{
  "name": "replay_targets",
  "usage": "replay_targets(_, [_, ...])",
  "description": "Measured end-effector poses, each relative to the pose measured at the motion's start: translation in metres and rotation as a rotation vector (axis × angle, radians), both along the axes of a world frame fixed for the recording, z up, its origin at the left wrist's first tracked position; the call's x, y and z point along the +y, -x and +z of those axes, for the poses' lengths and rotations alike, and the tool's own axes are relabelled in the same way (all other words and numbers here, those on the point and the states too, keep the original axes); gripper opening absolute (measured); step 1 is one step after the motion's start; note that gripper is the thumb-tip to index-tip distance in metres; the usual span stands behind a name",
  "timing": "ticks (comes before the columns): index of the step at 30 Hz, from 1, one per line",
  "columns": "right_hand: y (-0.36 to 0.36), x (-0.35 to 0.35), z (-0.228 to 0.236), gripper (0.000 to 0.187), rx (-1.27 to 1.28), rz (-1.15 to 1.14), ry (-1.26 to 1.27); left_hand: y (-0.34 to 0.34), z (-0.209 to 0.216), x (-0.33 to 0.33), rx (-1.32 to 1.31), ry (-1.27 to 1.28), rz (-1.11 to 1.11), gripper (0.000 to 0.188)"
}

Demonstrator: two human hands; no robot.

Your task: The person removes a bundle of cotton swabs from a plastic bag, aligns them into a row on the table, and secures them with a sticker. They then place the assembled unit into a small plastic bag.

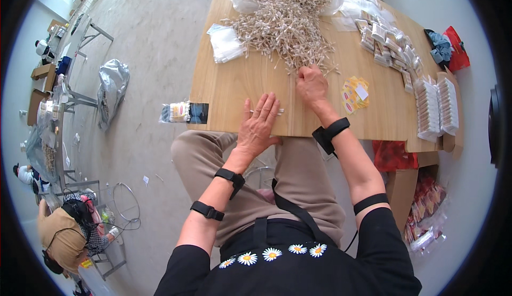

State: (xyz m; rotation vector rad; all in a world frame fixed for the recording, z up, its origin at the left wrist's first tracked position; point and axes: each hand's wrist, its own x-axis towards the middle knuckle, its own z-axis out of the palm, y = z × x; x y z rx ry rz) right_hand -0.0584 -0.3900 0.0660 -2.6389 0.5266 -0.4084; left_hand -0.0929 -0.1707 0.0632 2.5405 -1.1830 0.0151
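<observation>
Flat on the wooden table (229,90) near its front edge, my left hand (258,119) is open with fingers stretched out. A few cotton swabs (280,112) stick out from beneath it. My right hand (312,85) is closed, its fingertips pinched at the near edge of a large heap of loose cotton swabs (290,29). Whatever is between those fingertips is hidden. To the right of that hand lie several yellow printed cards (354,94) with a small white piece on top.
White plastic bags (226,43) lie left of the heap. Filled swab packs (392,45) are scattered at right, beside stacked packs (428,109). Another pack (179,112) sits by the left edge. A silver bag (112,90) is on the floor; a person (74,232) sits far left.
</observation>
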Motion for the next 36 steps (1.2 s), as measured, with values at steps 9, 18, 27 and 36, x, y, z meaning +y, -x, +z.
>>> replay_targets(9, [0.002, 0.013, 0.016, 0.013, 0.012, 0.282, -0.135, -0.001, -0.002, 0.001, -0.020, 0.045, 0.017, 0.121])
replay_targets(18, [-0.001, 0.001, 0.004, 0.012, -0.002, 0.202, -0.128, -0.001, -0.002, 0.001, -0.008, 0.043, 0.024, 0.121])
replay_targets(27, [0.018, 0.020, 0.017, 0.011, -0.090, -0.008, 0.168, -0.002, -0.005, 0.003, -0.038, 0.006, 0.019, 0.121])
replay_targets(36, [0.025, 0.053, -0.002, 0.008, -0.102, 0.129, -0.052, -0.001, -0.003, 0.000, -0.058, 0.037, 0.018, 0.124])
